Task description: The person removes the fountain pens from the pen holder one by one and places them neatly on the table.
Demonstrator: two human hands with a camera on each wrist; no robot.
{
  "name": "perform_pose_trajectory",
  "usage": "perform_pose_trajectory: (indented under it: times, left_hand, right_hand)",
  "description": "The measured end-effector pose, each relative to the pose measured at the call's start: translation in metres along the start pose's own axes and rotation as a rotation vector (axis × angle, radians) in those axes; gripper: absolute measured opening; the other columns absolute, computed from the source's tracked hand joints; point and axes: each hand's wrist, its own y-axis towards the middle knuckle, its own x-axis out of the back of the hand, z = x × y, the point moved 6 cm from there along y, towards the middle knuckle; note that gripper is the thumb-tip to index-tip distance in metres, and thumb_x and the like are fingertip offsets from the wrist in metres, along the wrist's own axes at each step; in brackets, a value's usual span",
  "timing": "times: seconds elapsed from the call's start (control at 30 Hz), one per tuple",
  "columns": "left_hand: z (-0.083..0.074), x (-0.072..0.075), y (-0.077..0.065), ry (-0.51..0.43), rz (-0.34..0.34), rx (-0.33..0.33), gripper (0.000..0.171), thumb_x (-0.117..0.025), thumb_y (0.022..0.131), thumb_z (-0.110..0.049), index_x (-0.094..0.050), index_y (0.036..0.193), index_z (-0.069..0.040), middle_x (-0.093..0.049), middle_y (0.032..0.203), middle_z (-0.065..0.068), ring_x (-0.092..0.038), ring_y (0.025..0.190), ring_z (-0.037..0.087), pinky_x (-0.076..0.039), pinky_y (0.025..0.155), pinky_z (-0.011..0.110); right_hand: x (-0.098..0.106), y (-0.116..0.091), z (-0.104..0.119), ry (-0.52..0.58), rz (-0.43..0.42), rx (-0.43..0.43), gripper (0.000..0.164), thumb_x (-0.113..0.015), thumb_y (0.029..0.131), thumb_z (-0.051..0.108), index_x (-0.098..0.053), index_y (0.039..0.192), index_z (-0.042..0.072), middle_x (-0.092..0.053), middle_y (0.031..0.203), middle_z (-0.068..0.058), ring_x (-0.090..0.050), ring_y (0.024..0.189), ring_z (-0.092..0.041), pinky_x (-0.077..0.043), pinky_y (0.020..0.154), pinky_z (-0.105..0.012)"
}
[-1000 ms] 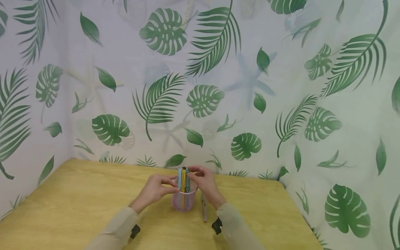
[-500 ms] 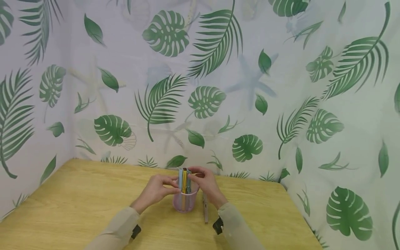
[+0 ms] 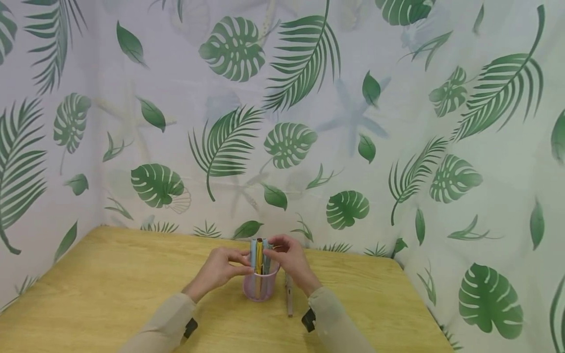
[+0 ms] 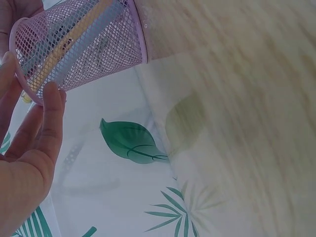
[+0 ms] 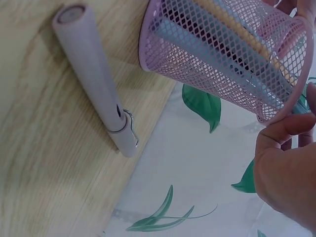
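A pink mesh pen holder (image 3: 259,290) stands upright on the table, with a light blue pen (image 3: 253,253), a yellow pen (image 3: 259,257) and a blue-grey pen (image 3: 266,265) in it. From the left, my left hand (image 3: 216,270) holds the holder's rim, its fingertips beside the light blue pen; the left wrist view shows one fingertip against the mesh. My right hand (image 3: 292,259) pinches the upper part of the blue-grey pen over the right side of the rim. A pale pink capped pen (image 5: 94,74) with a metal clip lies on the table, right of the holder.
The wooden table (image 3: 132,274) ends at a leaf-printed curtain (image 3: 300,186) just behind the pen holder. Another curtain side rises along the table's right edge. Dark wrist devices (image 3: 309,319) sit at the cuffs.
My right fingers have shifted slightly to the right at the top of the blue-grey pen, showing more of it. The left hand and the holder keep their places.
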Motion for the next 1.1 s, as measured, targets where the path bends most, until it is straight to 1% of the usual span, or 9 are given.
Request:
perform_pose_trajectory:
  times: [0.1, 0.17, 0.33, 0.43, 0.57, 0.67, 0.8, 0.97, 1.1]
  left_hand:
    - [0.0, 0.0, 0.0, 0.001, 0.0, -0.001, 0.01, -0.081, 0.08, -0.023, -0.079, 0.084, -0.014, -0.069, 0.122, 0.012, -0.065, 0.113, 0.034, -0.054, 0.089, 0.05]
    - [0.0, 0.0, 0.0, 0.002, -0.001, -0.006, 0.011, -0.081, 0.08, -0.023, -0.079, 0.085, -0.014, -0.069, 0.122, 0.012, -0.065, 0.113, 0.034, -0.055, 0.088, 0.049]
    - [0.0, -0.001, 0.001, -0.001, -0.008, -0.015, 0.012, -0.081, 0.08, -0.024, -0.079, 0.086, -0.013, -0.069, 0.122, 0.01, -0.066, 0.111, 0.032, -0.056, 0.086, 0.044]
    - [0.0, -0.001, 0.001, -0.008, -0.011, -0.017, 0.012, -0.081, 0.08, -0.023, -0.079, 0.086, -0.012, -0.069, 0.121, 0.011, -0.066, 0.111, 0.032, -0.056, 0.086, 0.046]
    - [0.0, -0.001, 0.0, -0.007, -0.014, -0.017, 0.012, -0.082, 0.08, -0.022, -0.08, 0.086, -0.012, -0.069, 0.122, 0.011, -0.066, 0.111, 0.033, -0.056, 0.086, 0.047]
    - [0.001, -0.001, 0.0, 0.004, -0.014, -0.01, 0.013, -0.082, 0.08, -0.024, -0.08, 0.086, -0.013, -0.069, 0.122, 0.011, -0.066, 0.111, 0.033, -0.057, 0.084, 0.044]
    - [0.002, -0.002, -0.001, 0.011, -0.014, 0.008, 0.014, -0.082, 0.079, -0.025, -0.079, 0.087, -0.013, -0.068, 0.123, 0.01, -0.066, 0.112, 0.033, -0.057, 0.084, 0.043]
    - [0.002, -0.002, -0.002, 0.007, -0.015, 0.024, 0.012, -0.082, 0.079, -0.024, -0.079, 0.086, -0.015, -0.068, 0.124, 0.01, -0.066, 0.113, 0.033, -0.057, 0.085, 0.042]
    - [0.002, -0.001, -0.002, 0.002, -0.015, 0.027, 0.013, -0.082, 0.078, -0.024, -0.079, 0.086, -0.014, -0.068, 0.124, 0.01, -0.066, 0.112, 0.033, -0.058, 0.084, 0.041]
  right_hand:
    - [0.0, 0.0, 0.001, -0.01, -0.008, 0.013, 0.032, -0.075, 0.087, 0.014, -0.063, 0.111, -0.004, -0.065, 0.11, -0.019, -0.061, 0.091, -0.015, -0.051, 0.078, -0.025]
    - [0.0, -0.001, 0.002, -0.011, -0.019, 0.007, 0.031, -0.075, 0.086, 0.014, -0.064, 0.111, -0.002, -0.066, 0.111, -0.018, -0.061, 0.092, -0.015, -0.05, 0.078, -0.024]
    - [0.003, -0.002, -0.001, -0.017, -0.031, 0.017, 0.028, -0.073, 0.088, 0.014, -0.066, 0.113, 0.003, -0.067, 0.114, -0.018, -0.062, 0.097, -0.017, -0.053, 0.083, -0.03]
    - [0.004, -0.002, -0.002, -0.019, -0.018, 0.021, 0.028, -0.072, 0.089, 0.012, -0.067, 0.115, 0.004, -0.068, 0.116, -0.017, -0.064, 0.1, -0.017, -0.054, 0.085, -0.033]
    - [0.005, -0.003, -0.002, -0.003, 0.012, 0.009, 0.029, -0.072, 0.089, 0.012, -0.068, 0.117, 0.006, -0.07, 0.114, -0.016, -0.065, 0.094, -0.014, -0.054, 0.073, -0.029]
    - [0.005, -0.003, -0.005, 0.004, 0.032, 0.005, 0.03, -0.073, 0.089, 0.012, -0.068, 0.118, 0.006, -0.071, 0.111, -0.016, -0.063, 0.085, -0.011, -0.049, 0.062, -0.025]
    - [0.006, -0.003, -0.007, 0.004, 0.052, 0.013, 0.033, -0.072, 0.09, 0.013, -0.067, 0.121, 0.005, -0.071, 0.112, -0.017, -0.061, 0.078, -0.008, -0.046, 0.057, -0.024]
    - [0.007, -0.003, -0.007, 0.017, 0.052, 0.007, 0.033, -0.069, 0.091, 0.01, -0.065, 0.123, 0.002, -0.07, 0.114, -0.02, -0.058, 0.076, -0.008, -0.046, 0.059, -0.026]
    - [0.01, -0.011, 0.006, 0.031, 0.011, 0.02, 0.031, -0.067, 0.092, 0.007, -0.065, 0.122, 0.0, -0.069, 0.114, -0.022, -0.06, 0.081, -0.009, -0.049, 0.065, -0.026]
